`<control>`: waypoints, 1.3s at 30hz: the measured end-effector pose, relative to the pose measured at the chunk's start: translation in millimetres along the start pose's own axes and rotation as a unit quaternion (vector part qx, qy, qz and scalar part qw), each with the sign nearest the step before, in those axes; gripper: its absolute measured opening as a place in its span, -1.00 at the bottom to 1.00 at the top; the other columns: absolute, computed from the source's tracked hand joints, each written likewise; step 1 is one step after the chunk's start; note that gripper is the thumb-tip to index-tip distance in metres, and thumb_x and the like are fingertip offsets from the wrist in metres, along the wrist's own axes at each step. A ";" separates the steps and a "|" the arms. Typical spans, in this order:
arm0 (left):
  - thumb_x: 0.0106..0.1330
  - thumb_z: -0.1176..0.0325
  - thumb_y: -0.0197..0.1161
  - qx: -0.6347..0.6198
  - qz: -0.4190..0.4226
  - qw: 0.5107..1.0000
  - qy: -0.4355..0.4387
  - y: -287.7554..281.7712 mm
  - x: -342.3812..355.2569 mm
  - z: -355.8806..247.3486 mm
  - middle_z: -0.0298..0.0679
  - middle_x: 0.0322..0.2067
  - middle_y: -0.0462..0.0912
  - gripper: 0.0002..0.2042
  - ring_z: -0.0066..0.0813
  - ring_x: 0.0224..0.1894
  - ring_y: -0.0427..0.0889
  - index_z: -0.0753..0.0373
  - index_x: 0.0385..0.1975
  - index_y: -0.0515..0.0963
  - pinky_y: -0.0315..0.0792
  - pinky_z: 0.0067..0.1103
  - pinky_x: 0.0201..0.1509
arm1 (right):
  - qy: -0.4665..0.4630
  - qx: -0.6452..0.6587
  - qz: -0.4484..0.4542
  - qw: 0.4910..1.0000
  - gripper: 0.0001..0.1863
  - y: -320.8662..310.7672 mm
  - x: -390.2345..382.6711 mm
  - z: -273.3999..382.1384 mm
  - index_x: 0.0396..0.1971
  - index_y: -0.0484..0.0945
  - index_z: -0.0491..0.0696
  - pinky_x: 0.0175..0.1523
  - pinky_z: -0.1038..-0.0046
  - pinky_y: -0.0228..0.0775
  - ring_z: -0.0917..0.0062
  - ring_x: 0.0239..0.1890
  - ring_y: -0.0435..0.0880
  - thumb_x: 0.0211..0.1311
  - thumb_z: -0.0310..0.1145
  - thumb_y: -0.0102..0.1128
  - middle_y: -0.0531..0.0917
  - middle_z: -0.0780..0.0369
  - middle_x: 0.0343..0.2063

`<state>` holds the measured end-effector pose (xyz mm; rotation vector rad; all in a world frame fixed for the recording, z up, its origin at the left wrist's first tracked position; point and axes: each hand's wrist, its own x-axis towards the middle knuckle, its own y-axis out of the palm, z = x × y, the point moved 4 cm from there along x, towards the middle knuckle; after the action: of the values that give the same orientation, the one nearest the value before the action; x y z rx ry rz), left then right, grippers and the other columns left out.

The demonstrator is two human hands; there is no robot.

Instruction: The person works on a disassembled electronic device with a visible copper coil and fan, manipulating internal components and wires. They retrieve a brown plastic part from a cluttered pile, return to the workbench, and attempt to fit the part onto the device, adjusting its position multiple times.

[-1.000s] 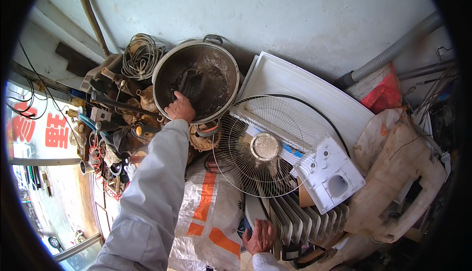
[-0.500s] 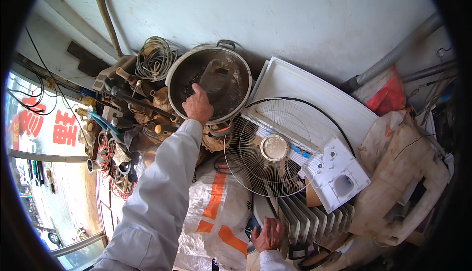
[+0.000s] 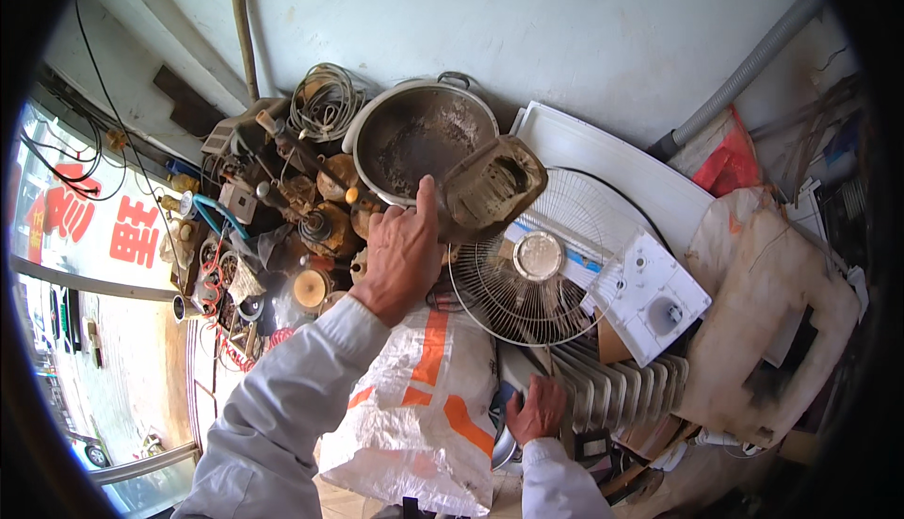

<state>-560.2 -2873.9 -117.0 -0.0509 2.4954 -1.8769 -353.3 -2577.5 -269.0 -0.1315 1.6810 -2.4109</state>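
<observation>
My left hand (image 3: pixel 403 251) is closed on the near end of a grimy, grey-brown tray-like part (image 3: pixel 496 189), hollow with a dark slot inside. I hold it tilted over the right rim of a large dirty metal pot (image 3: pixel 395 147), whose bottom shows brown residue. Below the part lies a round wire fan guard (image 3: pixel 490 307) with a pale centre disc. My right hand (image 3: pixel 537 411) rests lower down, fingers curled, beside the fins of a white finned heater (image 3: pixel 603 392). What it grips is hidden.
A white woven sack (image 3: pixel 405 448) with orange stripes lies between my arms. Coiled cable (image 3: pixel 325 105) and rusty parts crowd the pot's left. On the right are a white plastic base (image 3: pixel 650 298), a stained cream panel (image 3: pixel 734 302) and a grey hose (image 3: pixel 753 81) by the wall.
My left hand has lifted the grimy tray-like part out of the pot, toward me and to the right over the rim. My right hand stays by the heater. The view has shifted slightly.
</observation>
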 end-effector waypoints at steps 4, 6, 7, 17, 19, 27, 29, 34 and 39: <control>0.04 0.43 0.50 -0.054 -0.005 0.998 0.020 -32.5 -91.2 -12.1 -0.07 -0.23 0.68 -0.11 -0.01 -0.08 0.60 0.39 0.42 0.17 0.37 -0.19 0.07 | 0.012 0.005 -0.022 1.000 -0.43 -1.8 -2.6 1.0 0.06 0.46 -0.19 0.21 0.01 0.35 0.04 0.12 0.51 0.08 -0.23 0.39 0.60 0.01 -0.03; 0.01 0.44 0.55 -0.077 0.015 0.997 0.014 -50.7 -144.5 -21.1 -0.08 -0.24 0.64 -0.07 -0.02 -0.10 0.59 0.40 0.42 0.17 0.42 -0.22 0.04 | 0.006 0.016 0.002 1.000 -0.36 -3.6 -1.8 1.2 0.12 0.45 -0.20 0.24 0.03 0.33 0.02 0.12 0.52 0.07 -0.21 0.41 0.59 -0.01 0.00; 0.00 0.44 0.55 -0.081 0.010 0.997 0.008 -60.6 -170.0 -27.2 -0.08 -0.27 0.64 -0.07 -0.02 -0.11 0.59 0.41 0.42 0.17 0.43 -0.22 0.03 | -0.018 0.024 -0.003 1.000 -0.33 -6.7 -1.0 2.4 0.15 0.44 -0.21 0.25 0.03 0.33 0.01 0.12 0.52 0.07 -0.20 0.41 0.59 -0.03 0.01; -0.05 0.50 0.60 -0.149 -0.043 0.988 0.004 -153.2 -419.7 -95.4 -0.15 -0.21 0.76 -0.03 -0.08 -0.17 0.58 0.34 0.43 0.18 0.46 -0.25 0.03 | 0.008 0.237 -0.086 0.968 -0.39 -80.8 -134.8 -12.4 0.21 0.42 -0.23 0.23 0.14 0.46 -0.01 0.09 0.60 0.21 -0.31 0.39 0.61 -0.09 0.06; -0.06 0.51 0.60 -0.147 -0.053 0.988 0.001 -171.1 -459.9 -112.9 -0.15 -0.21 0.76 -0.05 -0.07 -0.15 0.59 0.31 0.42 0.20 0.47 -0.25 0.02 | 0.040 0.241 -0.039 0.969 -0.42 -95.3 -194.1 -23.9 0.19 0.45 -0.22 0.19 0.15 0.49 0.05 0.05 0.64 0.20 -0.33 0.39 0.64 -0.06 0.01; -0.06 0.47 0.63 -0.145 -0.093 0.985 -0.007 -246.3 -590.6 -183.0 -0.18 -0.22 0.76 -0.16 -0.11 -0.14 0.69 0.24 0.31 0.35 0.58 -0.29 -0.03 | 0.139 0.220 0.064 0.964 -0.33 -100.6 -445.7 -124.2 0.25 0.43 -0.18 0.04 0.18 0.59 0.14 -0.11 0.74 0.10 -0.38 0.43 0.70 -0.02 -0.09; -0.07 0.47 0.64 -0.134 -0.099 0.986 0.006 -260.3 -615.3 -196.1 -0.18 -0.23 0.76 -0.18 -0.12 -0.17 0.71 0.23 0.29 0.38 0.61 -0.31 -0.07 | 0.190 0.200 0.110 0.955 -0.30 -96.7 -506.3 -153.3 0.28 0.41 -0.17 0.03 0.22 0.60 0.21 -0.14 0.75 0.13 -0.31 0.43 0.71 0.03 -0.11; -0.07 0.49 0.65 -0.135 -0.074 0.988 0.023 -284.4 -664.3 -217.2 -0.15 -0.23 0.77 -0.22 -0.19 -0.22 0.78 0.24 0.25 0.45 0.65 -0.37 -0.13 | 0.252 0.121 0.162 0.946 -0.24 -94.4 -634.7 -187.3 0.30 0.41 -0.16 0.08 0.20 0.59 0.21 -0.07 0.76 0.09 -0.20 0.44 0.74 0.02 -0.11; 0.01 0.48 0.62 -0.172 -0.083 0.979 0.077 -299.3 -694.0 -236.3 -0.11 -0.28 0.72 -0.37 -0.16 -0.30 0.75 0.29 0.14 0.51 0.63 -0.39 -0.24 | 0.407 0.136 0.218 0.877 -0.22 -103.5 -726.1 -185.7 0.36 0.36 -0.14 0.18 0.15 0.57 0.10 0.02 0.73 0.16 -0.20 0.40 0.68 -0.02 0.09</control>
<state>129.6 -2704.1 232.8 -0.1277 2.9814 -1.5251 309.4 -2217.6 -207.4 1.3181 1.3414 -2.4163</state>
